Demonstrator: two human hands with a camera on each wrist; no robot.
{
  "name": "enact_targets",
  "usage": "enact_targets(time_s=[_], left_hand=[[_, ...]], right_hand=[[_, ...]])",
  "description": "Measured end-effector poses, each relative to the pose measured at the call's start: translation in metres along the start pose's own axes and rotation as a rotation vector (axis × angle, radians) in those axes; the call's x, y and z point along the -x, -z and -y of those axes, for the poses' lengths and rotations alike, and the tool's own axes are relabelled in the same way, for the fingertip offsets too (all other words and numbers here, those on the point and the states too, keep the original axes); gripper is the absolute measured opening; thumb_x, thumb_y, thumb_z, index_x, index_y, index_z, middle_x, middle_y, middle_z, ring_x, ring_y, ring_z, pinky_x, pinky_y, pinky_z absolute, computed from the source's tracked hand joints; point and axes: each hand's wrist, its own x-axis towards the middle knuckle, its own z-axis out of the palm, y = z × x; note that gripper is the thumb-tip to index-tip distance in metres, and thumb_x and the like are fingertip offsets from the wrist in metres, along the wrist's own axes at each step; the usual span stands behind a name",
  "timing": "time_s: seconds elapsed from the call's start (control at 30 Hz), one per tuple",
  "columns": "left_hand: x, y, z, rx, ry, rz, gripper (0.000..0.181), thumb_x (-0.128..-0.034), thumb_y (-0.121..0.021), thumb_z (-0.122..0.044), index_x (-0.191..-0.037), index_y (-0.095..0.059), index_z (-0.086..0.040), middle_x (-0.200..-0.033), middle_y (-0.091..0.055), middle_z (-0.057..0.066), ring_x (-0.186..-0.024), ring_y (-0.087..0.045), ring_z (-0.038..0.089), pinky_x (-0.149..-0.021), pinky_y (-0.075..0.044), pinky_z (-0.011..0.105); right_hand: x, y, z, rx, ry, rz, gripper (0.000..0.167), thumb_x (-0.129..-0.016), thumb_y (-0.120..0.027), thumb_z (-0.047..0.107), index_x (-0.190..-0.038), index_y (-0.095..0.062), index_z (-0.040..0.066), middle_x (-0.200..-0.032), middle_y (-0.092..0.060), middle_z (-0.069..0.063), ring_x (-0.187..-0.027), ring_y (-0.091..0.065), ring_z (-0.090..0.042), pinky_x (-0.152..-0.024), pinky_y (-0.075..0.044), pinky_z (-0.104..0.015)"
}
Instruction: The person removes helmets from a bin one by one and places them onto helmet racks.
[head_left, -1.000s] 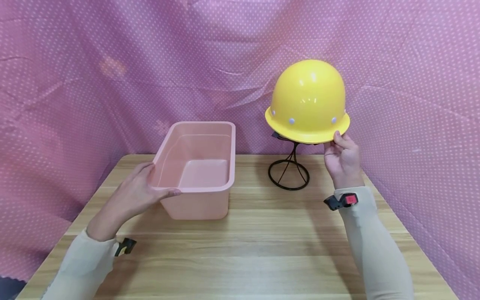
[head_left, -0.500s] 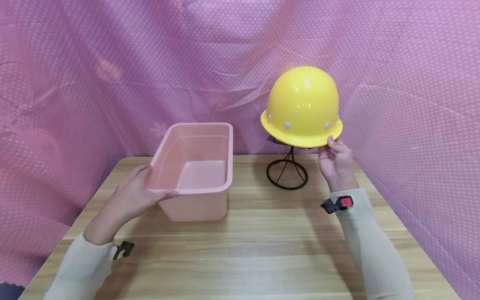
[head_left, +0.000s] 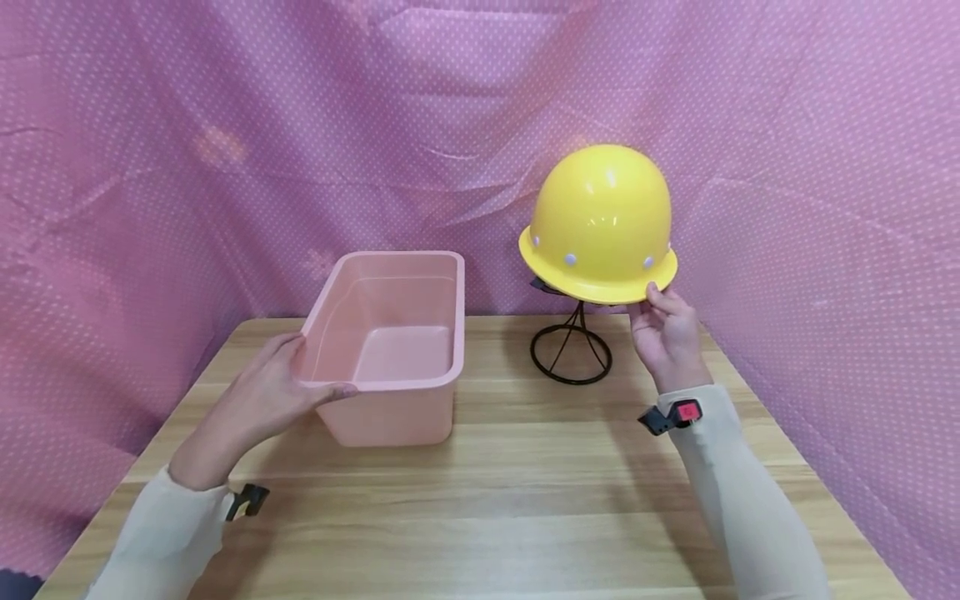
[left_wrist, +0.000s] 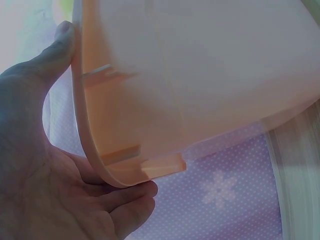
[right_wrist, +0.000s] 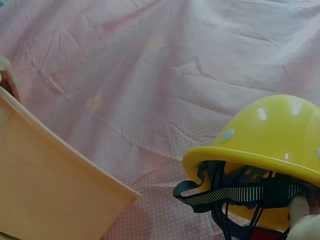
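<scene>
In the head view, my left hand [head_left: 262, 396] grips the near left corner of a pink plastic tub [head_left: 397, 417] on the table. Its thumb lies along the front rim. The left wrist view shows the fingers [left_wrist: 132, 200] under the rim's outer edge. My right hand [head_left: 671, 342] pinches the near right brim of a yellow hard hat [head_left: 603, 217], thumb on top. Beneath the hat stands a black wire stand [head_left: 572, 382] with a ring base; its top is hidden. Whether the hat rests on it, I cannot tell. Black straps [right_wrist: 235, 197] show inside the hat.
The wooden table [head_left: 480, 517] reaches from the front up to a pink dotted cloth [head_left: 337, 150] at the back and sides. A stretch of bare tabletop separates tub and stand.
The hard hat has come down a little toward the stand, with my right hand still on its brim. My left hand keeps its hold on the tub. The whole head view has shifted slightly.
</scene>
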Motion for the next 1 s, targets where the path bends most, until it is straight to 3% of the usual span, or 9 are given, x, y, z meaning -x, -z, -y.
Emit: enact_targets(time_s=[0.3,0.63,0.8,1.0], left_hand=[[0.0008,0.0001,-0.0009,0.005,0.000,0.000,0.119,-0.0712,-0.066,-0.085,-0.152,-0.039,-0.002,-0.152,-0.041,0.027,-0.138,-0.044,0.046,-0.105,-0.041,0.069],[0.0026,-0.0001,-0.0032,0.020,-0.043,-0.023,0.106,-0.0726,-0.069,-0.082,-0.145,-0.047,-0.007,-0.145,-0.049,0.024,-0.138,-0.043,0.040,-0.103,-0.042,0.067],[0.0018,0.0005,-0.0041,0.025,-0.032,-0.008,0.111,-0.0721,-0.068,-0.083,-0.149,-0.044,-0.007,-0.148,-0.046,0.024,-0.139,-0.042,0.040,-0.104,-0.042,0.067],[0.0022,-0.0001,-0.0026,0.012,-0.040,-0.010,0.112,-0.0727,-0.067,-0.083,-0.151,-0.042,-0.006,-0.148,-0.047,0.024,-0.140,-0.041,0.040,-0.105,-0.040,0.068]], right_hand=[[0.0021,0.0041,-0.0030,0.050,-0.020,0.018,0.058,-0.102,-0.043,-0.008,-0.155,-0.036,0.015,-0.142,-0.056,0.000,-0.129,-0.056,-0.014,-0.118,-0.040,-0.025],[0.0009,0.0027,0.0011,0.160,-0.030,-0.031,0.069,-0.101,-0.045,-0.009,-0.162,-0.020,0.015,-0.140,-0.058,0.002,-0.125,-0.061,-0.012,-0.113,-0.045,-0.024],[0.0017,0.0007,0.0041,0.164,-0.039,-0.063,0.067,-0.100,-0.048,-0.011,-0.159,-0.029,0.012,-0.136,-0.062,0.000,-0.122,-0.062,-0.012,-0.108,-0.049,-0.024],[0.0019,-0.0055,0.0047,0.187,-0.009,-0.092,0.043,-0.098,-0.051,-0.010,-0.138,-0.052,0.006,-0.124,-0.067,-0.004,-0.114,-0.064,-0.014,-0.101,-0.053,-0.025]])
